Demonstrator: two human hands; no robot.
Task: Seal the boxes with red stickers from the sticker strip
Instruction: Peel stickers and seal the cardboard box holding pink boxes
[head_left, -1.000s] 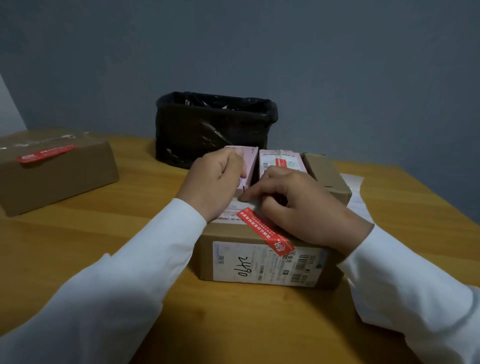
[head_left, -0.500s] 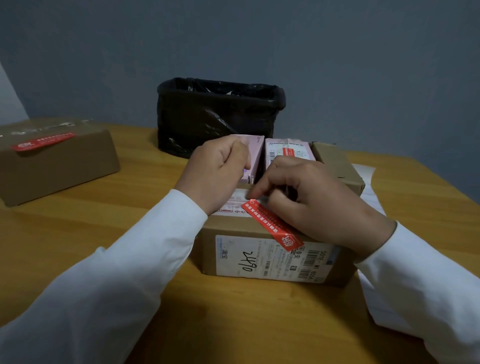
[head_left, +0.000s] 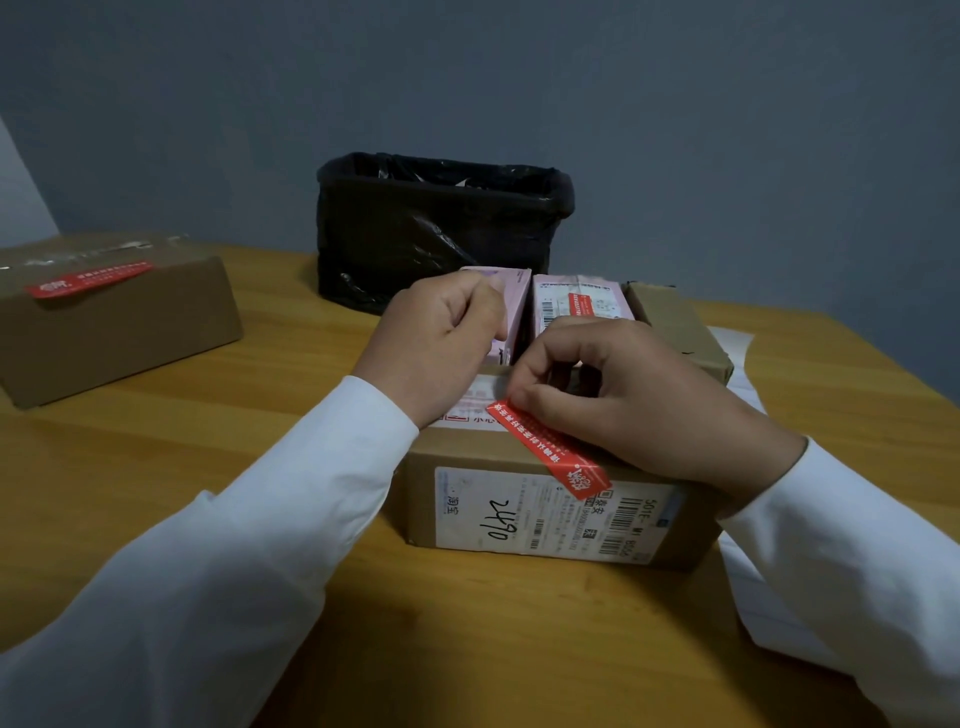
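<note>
I have both hands on the cardboard box in the middle of the wooden surface. My right hand lies on the box top with its fingers curled, the thumb and forefinger tips down at the far end of the red sticker; from here I think they are pinching that end, though they may only be pressing it. The sticker runs diagonally across the near top edge, its near end folded over onto the front face just above the white shipping label. My left hand sits just beside the right one, loosely fisted, on the far left part of the box top, its knuckles against the left pink carton; whether it grips anything I cannot tell. A second pink carton stands just to the right of the first, with a smaller brown box beside it. Behind them sits a black bin lined with a bag. Far left, a second cardboard box carries its own red sticker on top. The white sticker strip lies on the right, partly under my sleeve.
</note>
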